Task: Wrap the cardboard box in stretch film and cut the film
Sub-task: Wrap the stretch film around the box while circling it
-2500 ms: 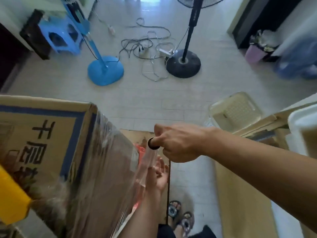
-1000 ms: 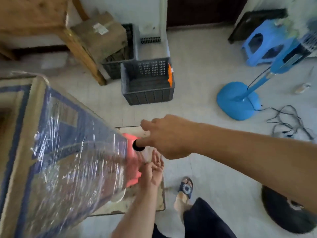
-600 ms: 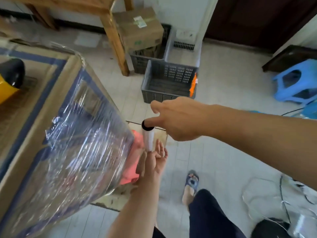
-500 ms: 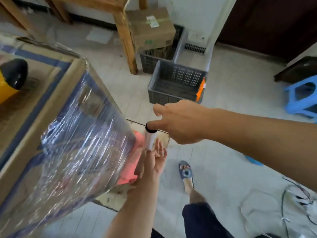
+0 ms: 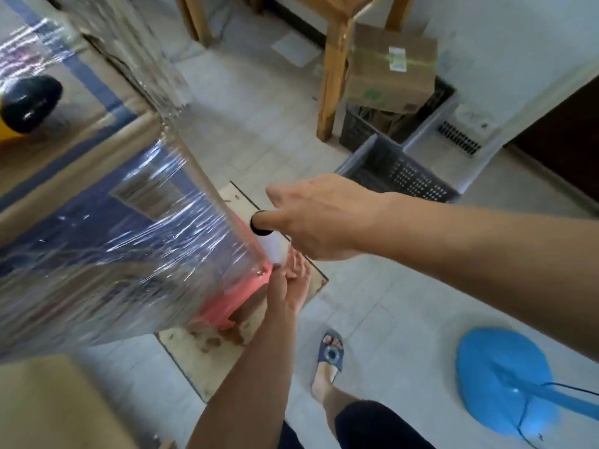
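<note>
The big cardboard box (image 5: 64,157), brown with blue bands, fills the left of the view. Shiny stretch film (image 5: 136,241) covers its near side and runs to its corner. The film roll (image 5: 270,246) stands upright right at that corner. My right hand (image 5: 321,218) grips the roll's top end, a finger in the black core. My left hand (image 5: 291,286) holds the roll's lower end from below, fingers partly spread. A red object (image 5: 223,306) shows under the box behind the film.
A flat board (image 5: 207,348) lies on the tiled floor under the box. A grey crate (image 5: 411,179), a taped carton (image 5: 389,69) and a wooden table leg (image 5: 330,69) stand beyond. A blue fan base (image 5: 505,387) sits at lower right; my sandalled foot (image 5: 329,358) is below.
I have walked on around the box; the view swung and a new wrapped side shows. The roll is now closer against the box corner, both hands still on it.
</note>
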`<state>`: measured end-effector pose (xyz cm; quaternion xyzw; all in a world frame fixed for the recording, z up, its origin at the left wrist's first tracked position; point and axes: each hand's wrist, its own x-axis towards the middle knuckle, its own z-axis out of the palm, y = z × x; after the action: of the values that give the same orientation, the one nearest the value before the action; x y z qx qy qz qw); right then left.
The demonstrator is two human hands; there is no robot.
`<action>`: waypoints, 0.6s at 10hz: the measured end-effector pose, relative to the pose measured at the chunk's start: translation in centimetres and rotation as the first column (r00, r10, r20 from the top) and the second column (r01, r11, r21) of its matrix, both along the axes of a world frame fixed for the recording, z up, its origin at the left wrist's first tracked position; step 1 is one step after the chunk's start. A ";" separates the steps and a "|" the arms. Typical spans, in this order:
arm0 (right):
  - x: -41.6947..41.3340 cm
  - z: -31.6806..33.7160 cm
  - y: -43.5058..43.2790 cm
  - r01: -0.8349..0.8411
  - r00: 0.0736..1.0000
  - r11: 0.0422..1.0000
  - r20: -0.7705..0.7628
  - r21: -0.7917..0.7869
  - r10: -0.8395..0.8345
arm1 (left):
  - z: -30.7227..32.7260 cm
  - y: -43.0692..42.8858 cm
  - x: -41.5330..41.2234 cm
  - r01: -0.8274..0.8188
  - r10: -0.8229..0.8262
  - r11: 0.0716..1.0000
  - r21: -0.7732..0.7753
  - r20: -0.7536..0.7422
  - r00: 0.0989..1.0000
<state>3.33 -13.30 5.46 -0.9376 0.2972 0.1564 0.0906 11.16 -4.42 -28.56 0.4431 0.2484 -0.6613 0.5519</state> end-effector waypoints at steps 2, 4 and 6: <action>1.0 1.3 -1.6 -0.156 0.986 0.986 0.049 -0.052 0.159 | 2.6 -2.5 0.2 0.012 -0.010 0.999 -0.046 0.039 0.999; -0.3 1.6 -2.9 -0.214 0.975 0.974 0.036 -0.080 0.217 | 3.8 -4.1 -0.9 -0.085 0.084 0.994 -0.065 -0.011 0.996; -2.3 1.5 -4.3 -0.209 0.977 0.972 0.020 -0.107 0.212 | 7.4 -5.4 -3.0 -0.200 0.185 0.978 -0.068 -0.175 0.967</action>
<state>1.04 -17.65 6.96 -0.9696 0.2025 0.1346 0.0288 8.14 -9.77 -21.11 0.3358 0.3074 -0.6495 0.6090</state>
